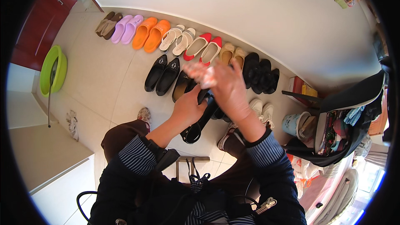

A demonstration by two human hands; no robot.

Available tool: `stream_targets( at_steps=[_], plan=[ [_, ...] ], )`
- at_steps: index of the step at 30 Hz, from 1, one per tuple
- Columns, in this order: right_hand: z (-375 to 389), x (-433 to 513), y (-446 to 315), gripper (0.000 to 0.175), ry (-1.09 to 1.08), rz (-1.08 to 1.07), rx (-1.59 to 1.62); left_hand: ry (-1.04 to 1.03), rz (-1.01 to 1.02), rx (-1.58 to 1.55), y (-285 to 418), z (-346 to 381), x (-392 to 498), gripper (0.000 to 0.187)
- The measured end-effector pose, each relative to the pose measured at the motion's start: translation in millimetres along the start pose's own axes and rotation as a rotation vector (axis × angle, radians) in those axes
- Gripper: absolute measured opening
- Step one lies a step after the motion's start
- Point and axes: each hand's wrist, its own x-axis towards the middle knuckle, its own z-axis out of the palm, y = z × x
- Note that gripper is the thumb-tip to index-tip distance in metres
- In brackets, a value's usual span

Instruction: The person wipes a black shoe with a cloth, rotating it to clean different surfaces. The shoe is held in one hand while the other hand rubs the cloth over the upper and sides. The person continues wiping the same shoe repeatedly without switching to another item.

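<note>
My left hand (190, 104) grips the upper end of a long black shoe or boot (200, 125), which hangs below it between my knees. My right hand (229, 87) is just right of it, fingers curled around a crumpled white and orange cloth (200, 73) that is blurred. Beyond the cloth stand red and white flats (211, 51) and tan flats (227, 54), partly covered by my right hand. Black loafers with metal trim (162, 75) lie to the left. Another dark pair with tan insoles (180, 89) is partly hidden by my left hand.
Along the wall run brown slippers (109, 26), purple slippers (127, 29), orange slippers (151, 34), white sandals (177, 40) and black shoes (261, 72). White sneakers (262, 111), a blue bin (293, 125) and a loaded chair (318, 134) are right; a green basin (62, 72) is left.
</note>
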Motion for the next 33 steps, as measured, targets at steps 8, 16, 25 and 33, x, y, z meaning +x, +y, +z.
stream_targets(
  at_steps=[8, 16, 25, 33],
  plan=[
    [7.5, -8.9, 16.6, 0.030, -0.009, 0.155, 0.087, -0.047, -0.018, -0.013, -1.0, -2.2, 1.2, 0.030],
    [-0.4, -4.2, 16.2, 0.026, 0.154, 0.351, 0.081, -0.115, -0.095, -0.090, 0.8, -4.5, 3.5, 0.029],
    [6.0, -9.9, 24.4, 0.040, 0.201, 0.446, 0.141, -0.137, -0.086, -0.198, -2.2, -4.8, 4.7, 0.038],
    [3.7, -10.1, 28.7, 0.050, 0.094, 0.135, 0.130, -0.112, -0.102, -0.291, -7.9, -1.8, 7.6, 0.052]
  ],
)
